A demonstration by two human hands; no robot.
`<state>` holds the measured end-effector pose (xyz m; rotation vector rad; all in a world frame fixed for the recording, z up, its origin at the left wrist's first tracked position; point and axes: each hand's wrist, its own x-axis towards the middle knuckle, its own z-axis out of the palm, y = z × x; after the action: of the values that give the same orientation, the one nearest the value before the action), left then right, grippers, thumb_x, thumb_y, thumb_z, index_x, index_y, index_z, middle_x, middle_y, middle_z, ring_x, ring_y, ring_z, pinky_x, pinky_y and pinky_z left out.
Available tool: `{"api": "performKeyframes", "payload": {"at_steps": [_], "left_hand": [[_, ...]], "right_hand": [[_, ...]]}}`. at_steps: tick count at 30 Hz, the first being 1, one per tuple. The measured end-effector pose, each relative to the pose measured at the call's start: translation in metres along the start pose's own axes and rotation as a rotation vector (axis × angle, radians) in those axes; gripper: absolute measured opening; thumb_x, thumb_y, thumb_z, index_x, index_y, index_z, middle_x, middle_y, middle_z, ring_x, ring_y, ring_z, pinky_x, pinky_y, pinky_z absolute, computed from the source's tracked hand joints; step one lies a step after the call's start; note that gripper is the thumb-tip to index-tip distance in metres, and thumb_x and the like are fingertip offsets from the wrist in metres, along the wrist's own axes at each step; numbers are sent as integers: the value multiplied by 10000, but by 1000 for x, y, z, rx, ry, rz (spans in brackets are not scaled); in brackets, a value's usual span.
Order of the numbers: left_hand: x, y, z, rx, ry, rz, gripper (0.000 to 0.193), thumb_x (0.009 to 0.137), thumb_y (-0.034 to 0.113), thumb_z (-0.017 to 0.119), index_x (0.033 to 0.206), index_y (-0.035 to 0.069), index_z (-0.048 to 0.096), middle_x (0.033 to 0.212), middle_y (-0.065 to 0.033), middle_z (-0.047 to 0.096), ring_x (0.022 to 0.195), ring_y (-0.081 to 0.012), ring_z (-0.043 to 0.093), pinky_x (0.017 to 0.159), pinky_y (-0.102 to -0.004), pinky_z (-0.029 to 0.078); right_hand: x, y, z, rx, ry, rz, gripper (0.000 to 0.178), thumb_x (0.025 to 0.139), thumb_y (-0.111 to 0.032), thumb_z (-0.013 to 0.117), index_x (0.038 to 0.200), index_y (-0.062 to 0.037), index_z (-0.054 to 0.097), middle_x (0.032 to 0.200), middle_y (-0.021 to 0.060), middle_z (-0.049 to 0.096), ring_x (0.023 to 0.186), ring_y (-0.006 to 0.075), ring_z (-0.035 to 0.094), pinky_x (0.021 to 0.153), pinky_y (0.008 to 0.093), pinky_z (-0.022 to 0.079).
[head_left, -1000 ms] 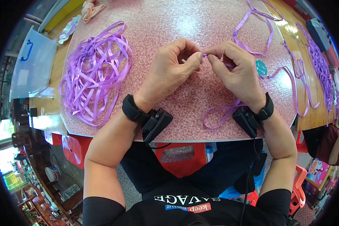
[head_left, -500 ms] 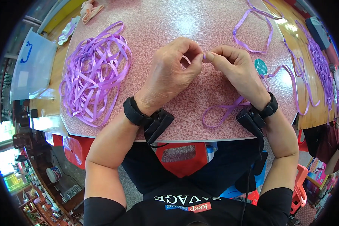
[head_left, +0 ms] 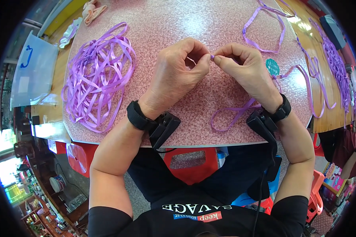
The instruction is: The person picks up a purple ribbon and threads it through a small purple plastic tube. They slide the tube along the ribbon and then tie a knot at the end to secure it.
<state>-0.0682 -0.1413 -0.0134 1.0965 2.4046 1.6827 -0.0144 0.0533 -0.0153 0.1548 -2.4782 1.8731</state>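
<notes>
Above the pink speckled table (head_left: 186, 114), my left hand (head_left: 174, 73) and my right hand (head_left: 247, 73) meet fingertip to fingertip. Both are closed in a pinch on a small twisted bit of purple ribbon (head_left: 212, 57), most of it hidden by the fingers. A loop of the same ribbon (head_left: 224, 129) lies beneath my right wrist. Beside that wrist are a round green tag (head_left: 272, 67) and a ribbon length (head_left: 304, 75) running off to the right. A large tangled heap of purple ribbon (head_left: 99, 83) rests left of my left hand.
At the far right of the table lies a knotted ribbon ring (head_left: 283, 35). More ribbon (head_left: 338, 67) is heaped on the wooden surface beyond. A peach cloth (head_left: 93, 14) sits at the far left edge, near a clear plastic bin (head_left: 33, 71). A red stool (head_left: 192, 173) stands below the table's front edge.
Both hands have shifted slightly left, still pinching the ribbon. A bit more of the purple piece shows between the fingertips. The picture has moved a little overall.
</notes>
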Motion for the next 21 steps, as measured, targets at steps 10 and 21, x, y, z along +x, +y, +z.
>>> {"api": "performKeyframes", "payload": {"at_steps": [10,21], "left_hand": [[0,-3,-3,-129,-18,-110,89,939,103,648,986,29,629,838,-6,665,765,-50,622,690,-197,504],[0,-2,-5,-230,-54,-149,117,958,134,635,998,24,624,848,-11,659,780,-66,626,710,-210,507]], "right_hand": [[-1,-2,6,-60,42,-53,168,952,-157,656,1041,-21,699,846,-47,641,731,8,512,618,171,391],[3,-2,-1,62,-30,-95,204,977,-194,626,1051,-13,681,849,-41,634,742,5,532,631,177,417]]}}
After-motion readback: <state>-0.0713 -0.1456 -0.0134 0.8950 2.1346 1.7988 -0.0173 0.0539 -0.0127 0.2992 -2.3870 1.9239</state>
